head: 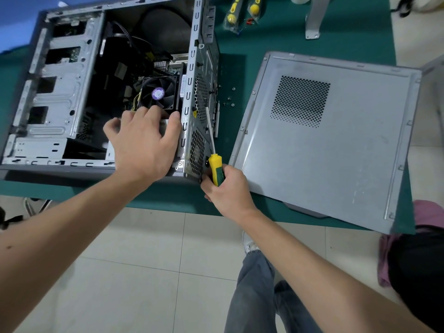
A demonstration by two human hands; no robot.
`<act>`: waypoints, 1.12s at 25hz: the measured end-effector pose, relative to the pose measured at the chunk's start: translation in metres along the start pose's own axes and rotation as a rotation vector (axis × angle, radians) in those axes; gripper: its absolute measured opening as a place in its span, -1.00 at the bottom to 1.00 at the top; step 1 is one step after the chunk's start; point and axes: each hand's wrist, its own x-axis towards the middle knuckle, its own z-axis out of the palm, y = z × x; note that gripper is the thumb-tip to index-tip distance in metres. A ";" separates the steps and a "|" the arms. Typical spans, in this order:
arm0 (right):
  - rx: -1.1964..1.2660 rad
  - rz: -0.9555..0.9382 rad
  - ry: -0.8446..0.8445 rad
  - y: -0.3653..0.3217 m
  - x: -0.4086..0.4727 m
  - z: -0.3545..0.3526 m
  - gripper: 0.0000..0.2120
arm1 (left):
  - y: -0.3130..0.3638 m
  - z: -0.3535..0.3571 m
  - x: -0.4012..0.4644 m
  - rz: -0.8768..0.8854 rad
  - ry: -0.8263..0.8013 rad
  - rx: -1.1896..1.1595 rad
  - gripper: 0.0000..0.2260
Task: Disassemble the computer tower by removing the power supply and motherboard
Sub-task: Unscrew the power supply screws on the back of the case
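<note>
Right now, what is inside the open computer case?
Inside the case: a black fan, loose cables and empty drive bays. The left hand covers a grey box, mostly hidden.

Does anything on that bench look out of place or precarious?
Yes: the removed side panel lies crooked, its near corner hanging past the edge of the green table. Loose screws are scattered beside the computer case.

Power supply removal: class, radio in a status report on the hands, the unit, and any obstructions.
Left hand gripping power supply inside tower case. Right hand holding screwdriver at rear panel. Supply not yet out. Cables and CPU fan crowd it.
</note>
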 end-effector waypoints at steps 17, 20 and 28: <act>-0.062 -0.054 -0.008 0.001 -0.002 -0.004 -0.81 | 0.000 0.001 0.000 -0.008 0.009 0.003 -0.53; -0.075 -0.060 -0.023 -0.001 0.000 -0.006 -0.81 | 0.000 0.001 0.001 -0.005 0.008 0.001 -0.52; -0.064 -0.035 -0.112 -0.005 0.000 -0.020 -0.83 | -0.001 0.001 0.000 -0.006 0.015 -0.008 -0.55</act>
